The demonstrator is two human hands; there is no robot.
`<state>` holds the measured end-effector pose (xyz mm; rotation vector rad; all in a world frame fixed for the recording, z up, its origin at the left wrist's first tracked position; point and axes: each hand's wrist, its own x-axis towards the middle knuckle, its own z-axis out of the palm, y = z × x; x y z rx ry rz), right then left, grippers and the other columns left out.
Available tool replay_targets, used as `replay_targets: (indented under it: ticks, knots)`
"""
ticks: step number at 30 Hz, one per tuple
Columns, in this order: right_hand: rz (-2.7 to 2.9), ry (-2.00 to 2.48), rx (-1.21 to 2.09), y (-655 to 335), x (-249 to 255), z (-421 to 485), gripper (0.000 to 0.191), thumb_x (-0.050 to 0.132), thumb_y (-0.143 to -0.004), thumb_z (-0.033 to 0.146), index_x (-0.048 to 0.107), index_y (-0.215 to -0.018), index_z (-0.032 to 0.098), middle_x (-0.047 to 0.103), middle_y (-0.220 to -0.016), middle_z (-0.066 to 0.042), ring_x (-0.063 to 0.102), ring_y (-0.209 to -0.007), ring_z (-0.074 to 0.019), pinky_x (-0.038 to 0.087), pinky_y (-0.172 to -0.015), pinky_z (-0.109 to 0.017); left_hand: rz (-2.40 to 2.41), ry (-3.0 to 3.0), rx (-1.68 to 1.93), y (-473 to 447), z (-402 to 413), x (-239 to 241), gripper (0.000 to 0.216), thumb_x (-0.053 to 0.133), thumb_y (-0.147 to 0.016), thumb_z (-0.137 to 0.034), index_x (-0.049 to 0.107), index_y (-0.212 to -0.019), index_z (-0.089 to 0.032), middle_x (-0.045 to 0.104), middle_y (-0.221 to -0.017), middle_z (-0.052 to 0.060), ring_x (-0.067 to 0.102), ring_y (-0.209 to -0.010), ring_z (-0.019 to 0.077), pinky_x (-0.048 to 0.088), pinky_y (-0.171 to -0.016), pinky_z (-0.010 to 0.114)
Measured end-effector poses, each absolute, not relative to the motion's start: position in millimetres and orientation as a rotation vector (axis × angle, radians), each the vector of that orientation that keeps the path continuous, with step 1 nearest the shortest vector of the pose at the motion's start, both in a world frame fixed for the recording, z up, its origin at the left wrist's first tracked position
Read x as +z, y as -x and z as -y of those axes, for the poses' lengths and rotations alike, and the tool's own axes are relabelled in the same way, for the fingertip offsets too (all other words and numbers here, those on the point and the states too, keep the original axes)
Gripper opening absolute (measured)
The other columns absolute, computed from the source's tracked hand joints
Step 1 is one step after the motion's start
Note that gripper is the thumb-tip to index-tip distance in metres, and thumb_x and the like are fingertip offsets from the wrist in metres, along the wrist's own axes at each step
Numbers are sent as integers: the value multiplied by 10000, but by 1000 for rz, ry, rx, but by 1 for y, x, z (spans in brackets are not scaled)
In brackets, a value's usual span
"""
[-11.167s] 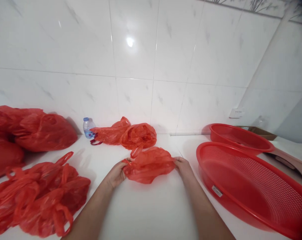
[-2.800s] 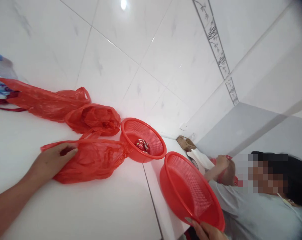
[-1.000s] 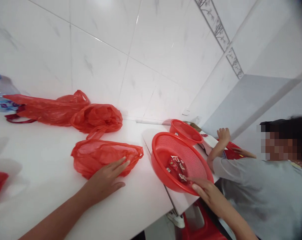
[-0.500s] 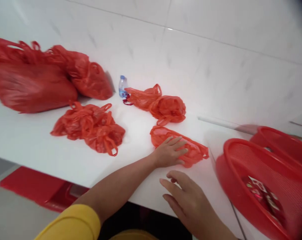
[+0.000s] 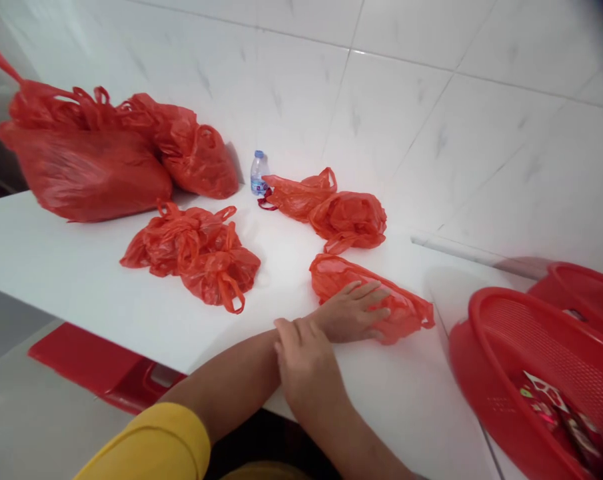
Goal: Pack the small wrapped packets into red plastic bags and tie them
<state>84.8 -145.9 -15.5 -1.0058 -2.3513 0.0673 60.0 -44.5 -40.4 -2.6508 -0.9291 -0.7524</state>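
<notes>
My left hand (image 5: 354,310) lies open and flat, palm down, on a flattened red plastic bag (image 5: 408,313) on the white table (image 5: 81,280). My right hand (image 5: 304,353) reaches across and rests on my left wrist, its fingers laid together over the wrist with nothing in them. My left arm wears a yellow sleeve (image 5: 151,447).
A large red mesh basket (image 5: 481,333) holding a few printed packets (image 5: 546,400) sits at the right, with a second red basket (image 5: 581,287) behind it. Other red bags lie in a pile (image 5: 201,253), at the back (image 5: 341,213) and far left (image 5: 86,167). A small water bottle (image 5: 258,172) stands by the tiled wall. A red stool (image 5: 106,373) is below the table.
My right hand left the basket, moved left and settled on my left wrist. My view swung left and down, so the other person is out of sight. My left hand stays on the bag.
</notes>
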Motion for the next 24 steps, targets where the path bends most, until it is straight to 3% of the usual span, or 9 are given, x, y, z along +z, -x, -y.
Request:
replay_targets:
  ticks: [7,13,21,24]
  knots:
    - [2351,865,154,-53,-24,184,336,428,-841,132,509,-1166,158,565,-867,-98,507,-748,-237,472,-641,-396,869,2693,-849,-64,34,-54,430,396,-893,-510,560,-1173,-226,370,-1450,104,247,-1369,286,288,-1090,452]
    - [2117,1065,306,-69,-25,172,326,437,-831,117,520,-1145,153,580,-912,-106,539,-804,-226,507,-689,-388,875,2710,-801,-64,36,-49,400,371,-915,-463,563,-1163,-213,378,-1442,93,255,-1361,287,270,-1091,462]
    - [2096,798,391,-66,-24,191,281,432,-811,118,561,-1054,172,621,-830,-66,574,-741,-195,515,-654,-326,953,2763,-707,-65,36,-53,410,407,-898,-476,560,-1184,-225,364,-1459,97,247,-1374,281,301,-1074,450]
    - [2081,929,444,-72,-20,183,284,417,-815,116,558,-1053,179,622,-866,-71,585,-775,-199,519,-688,-341,960,2782,-686,-66,35,-54,428,431,-892,-463,538,-1226,-216,335,-1478,110,231,-1382,292,283,-1084,471]
